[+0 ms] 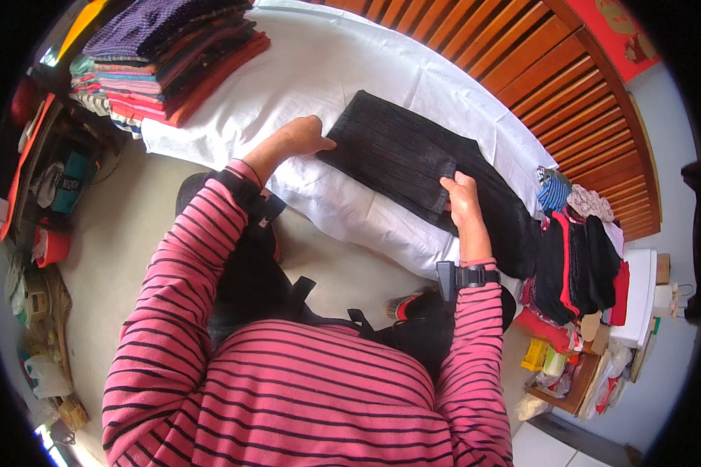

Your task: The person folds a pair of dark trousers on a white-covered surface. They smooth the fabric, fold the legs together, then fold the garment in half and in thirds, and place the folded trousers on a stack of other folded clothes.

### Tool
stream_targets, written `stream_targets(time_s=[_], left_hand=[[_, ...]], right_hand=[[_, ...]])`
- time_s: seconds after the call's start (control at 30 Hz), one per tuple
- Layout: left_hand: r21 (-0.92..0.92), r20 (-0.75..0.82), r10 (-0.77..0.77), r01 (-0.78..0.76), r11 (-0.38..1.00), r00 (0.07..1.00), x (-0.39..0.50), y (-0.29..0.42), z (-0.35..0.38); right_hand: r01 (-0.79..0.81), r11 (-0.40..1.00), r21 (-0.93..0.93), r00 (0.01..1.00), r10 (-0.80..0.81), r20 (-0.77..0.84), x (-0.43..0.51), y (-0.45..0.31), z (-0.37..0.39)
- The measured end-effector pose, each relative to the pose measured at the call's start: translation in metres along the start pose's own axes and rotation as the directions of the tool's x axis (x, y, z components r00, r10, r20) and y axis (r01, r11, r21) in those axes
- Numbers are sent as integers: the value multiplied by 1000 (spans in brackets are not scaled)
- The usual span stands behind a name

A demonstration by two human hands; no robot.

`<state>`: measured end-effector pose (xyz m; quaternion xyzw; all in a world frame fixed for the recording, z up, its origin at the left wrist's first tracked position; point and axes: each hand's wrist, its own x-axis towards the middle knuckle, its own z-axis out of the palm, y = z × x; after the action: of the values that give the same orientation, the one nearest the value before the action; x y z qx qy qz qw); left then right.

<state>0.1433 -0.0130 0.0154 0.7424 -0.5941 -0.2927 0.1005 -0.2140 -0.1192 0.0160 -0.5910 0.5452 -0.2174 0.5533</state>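
Observation:
A dark, partly folded garment (397,146) lies on a white sheet (339,52) spread over a raised surface before me. My left hand (306,137) pinches the garment's near-left edge between thumb and fingers. My right hand (461,195) grips the end of the folded upper layer, thumb on top. To the right, a longer dark part of the garment (505,216) runs beneath that layer towards a pile of clothes. Which kind of garment it is, I cannot tell.
A tall stack of folded clothes (163,64) stands at the far left of the sheet. Dark and red clothes (578,262) are piled at the right. Beyond the sheet is a slatted wooden headboard (537,64). A wooden drawer (578,379) with bags sits lower right.

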Motion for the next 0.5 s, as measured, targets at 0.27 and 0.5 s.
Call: stream_targets(time_s=[0.27,0.5], left_hand=[[39,-13,12,-11,999,1000,7,-4,8],[-11,10,39,-38,999,999,3,-3,4]], right_hand=[[-19,914,-406,987,-47,-153,-12,-4,12],[83,620,-780,922,-344,-175,-18,5,19]])
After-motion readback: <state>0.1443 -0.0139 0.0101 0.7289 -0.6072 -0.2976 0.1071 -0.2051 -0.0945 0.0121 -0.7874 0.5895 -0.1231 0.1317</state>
